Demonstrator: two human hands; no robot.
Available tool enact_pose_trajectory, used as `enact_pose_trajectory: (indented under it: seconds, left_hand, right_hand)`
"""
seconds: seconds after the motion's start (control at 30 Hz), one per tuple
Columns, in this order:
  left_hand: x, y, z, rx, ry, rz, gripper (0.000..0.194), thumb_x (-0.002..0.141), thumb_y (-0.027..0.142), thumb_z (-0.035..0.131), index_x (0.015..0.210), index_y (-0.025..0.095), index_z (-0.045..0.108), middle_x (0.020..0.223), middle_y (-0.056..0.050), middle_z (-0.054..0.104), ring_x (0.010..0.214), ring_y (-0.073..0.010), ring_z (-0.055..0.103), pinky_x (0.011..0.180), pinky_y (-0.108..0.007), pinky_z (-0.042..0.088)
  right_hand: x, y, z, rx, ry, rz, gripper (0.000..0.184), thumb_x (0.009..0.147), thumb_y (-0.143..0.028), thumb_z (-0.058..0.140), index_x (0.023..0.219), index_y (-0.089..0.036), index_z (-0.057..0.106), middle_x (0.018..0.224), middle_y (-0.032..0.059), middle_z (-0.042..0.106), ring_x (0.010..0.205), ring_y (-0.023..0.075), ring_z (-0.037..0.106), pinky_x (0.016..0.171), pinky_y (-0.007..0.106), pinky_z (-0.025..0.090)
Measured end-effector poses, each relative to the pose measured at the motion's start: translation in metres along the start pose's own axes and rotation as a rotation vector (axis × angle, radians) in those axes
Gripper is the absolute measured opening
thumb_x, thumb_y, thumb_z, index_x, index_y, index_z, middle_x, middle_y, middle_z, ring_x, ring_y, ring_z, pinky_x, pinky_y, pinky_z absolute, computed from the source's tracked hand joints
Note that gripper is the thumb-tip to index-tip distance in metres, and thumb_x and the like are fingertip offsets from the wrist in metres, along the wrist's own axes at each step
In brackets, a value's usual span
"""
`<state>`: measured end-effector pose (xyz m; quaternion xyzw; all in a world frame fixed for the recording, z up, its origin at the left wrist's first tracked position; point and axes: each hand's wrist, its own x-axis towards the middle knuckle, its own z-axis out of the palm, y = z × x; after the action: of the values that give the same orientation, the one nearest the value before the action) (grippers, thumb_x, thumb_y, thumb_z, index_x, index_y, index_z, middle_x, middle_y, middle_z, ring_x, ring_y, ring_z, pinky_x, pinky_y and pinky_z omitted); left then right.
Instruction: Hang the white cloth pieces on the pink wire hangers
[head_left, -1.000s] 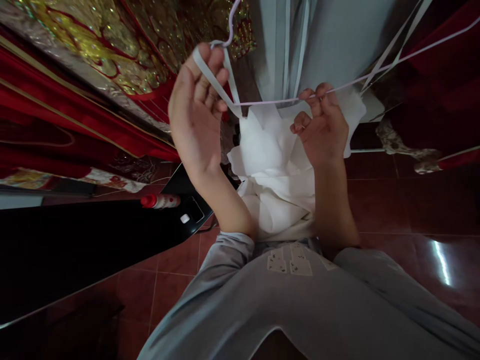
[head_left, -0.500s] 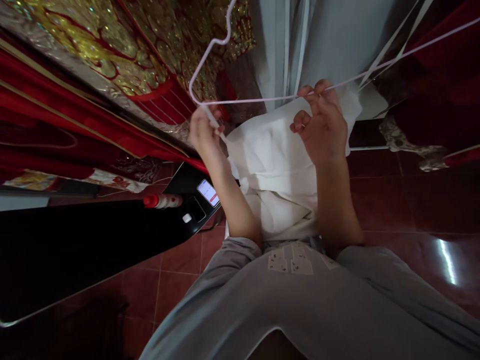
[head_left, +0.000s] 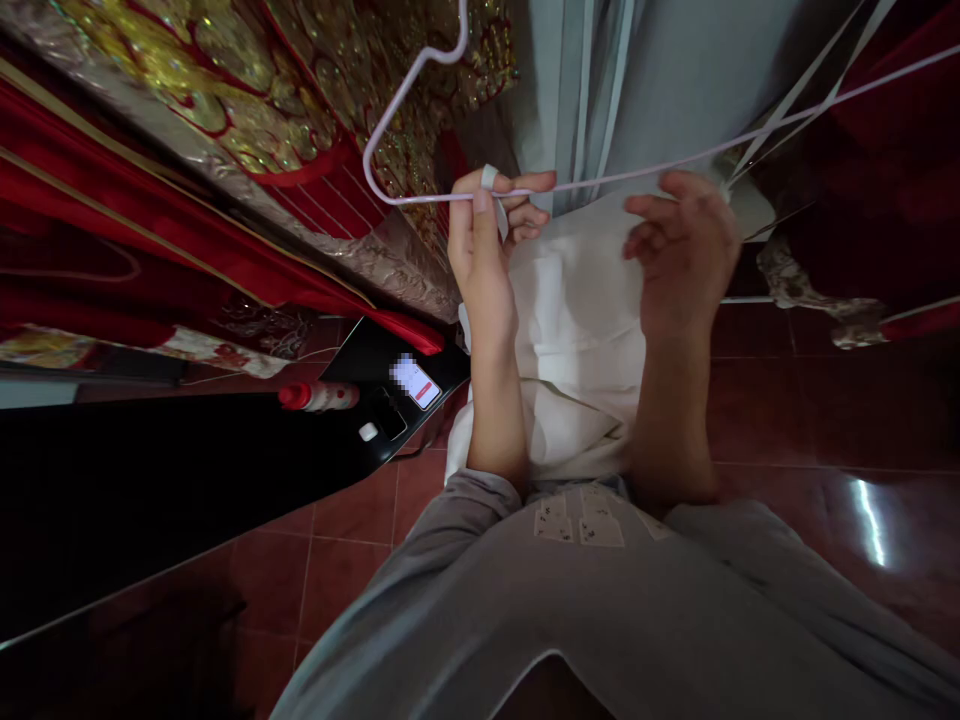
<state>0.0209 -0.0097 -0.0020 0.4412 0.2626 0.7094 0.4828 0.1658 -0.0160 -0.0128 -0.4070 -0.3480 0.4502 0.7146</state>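
A pale pink wire hanger [head_left: 405, 90] stretches across the upper part of the view, its lower bar running off to the right. My left hand [head_left: 487, 240] is closed around that bar near its left bend, thumb pressing on a narrow white strap [head_left: 489, 178] looped over the wire. Below hangs a white garment [head_left: 581, 300] of thin cloth, partly behind my forearms. My right hand [head_left: 682, 250] is just under the bar at the garment's right side. Its fingers are loosely bent and apart, slightly blurred, with nothing visible in them.
Red and gold sequinned garments [head_left: 247, 100] hang on the left, dark red ones [head_left: 885, 200] on the right. A pale grey garment [head_left: 675, 80] hangs ahead. On the black table [head_left: 187, 480] are a red-capped bottle [head_left: 319, 396], phones [head_left: 420, 385] and a small white case [head_left: 367, 432].
My left hand has moved right along the hanger bar, bringing the white strap over the wire. My right hand has let go of the bar and shifted slightly right and down.
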Motion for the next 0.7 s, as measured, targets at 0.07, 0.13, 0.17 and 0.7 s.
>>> enact_pose_trajectory:
  seconds: [0.07,0.13,0.17,0.7]
  left_hand:
    - [0.001,0.001,0.002,0.029,0.028,-0.003,0.028,0.105,0.016,0.025,0.088,0.024,0.046,0.092,-0.002,0.067,0.068,-0.0163,0.06,0.065,-0.026,0.045]
    - [0.002,0.002,0.004,0.055,0.069,-0.016,0.03,0.105,0.015,0.025,0.085,0.023,0.045,0.089,-0.001,0.067,0.062,-0.0156,0.057,0.06,-0.026,0.043]
    - [0.002,0.002,0.004,0.065,0.078,-0.026,0.03,0.105,0.015,0.025,0.085,0.023,0.045,0.089,-0.001,0.067,0.059,-0.0154,0.056,0.059,-0.025,0.043]
    - [0.013,-0.009,-0.012,0.238,0.069,-0.011,0.025,0.104,0.025,0.03,0.087,0.026,0.047,0.093,-0.003,0.068,0.051,-0.0182,0.048,0.052,-0.031,0.036]
  right_hand:
    - [0.007,0.0,-0.014,-0.038,0.256,-0.154,0.032,0.083,-0.046,0.041,0.093,-0.015,0.043,0.079,0.0025,0.053,0.055,0.0036,0.042,0.05,0.017,0.029]
    - [0.017,-0.001,-0.029,-0.065,0.441,-0.268,0.027,0.085,-0.039,0.037,0.097,-0.015,0.04,0.085,0.001,0.05,0.053,-0.0001,0.037,0.048,0.013,0.027]
    - [0.023,-0.002,-0.035,-0.091,0.468,-0.295,0.026,0.085,-0.035,0.038,0.102,-0.015,0.04,0.091,0.0011,0.051,0.053,-0.0014,0.036,0.047,0.012,0.027]
    - [0.036,-0.023,-0.032,-0.379,0.304,-0.488,0.035,0.086,-0.028,0.05,0.057,-0.01,0.041,0.054,-0.003,0.042,0.051,-0.0019,0.038,0.055,0.013,0.034]
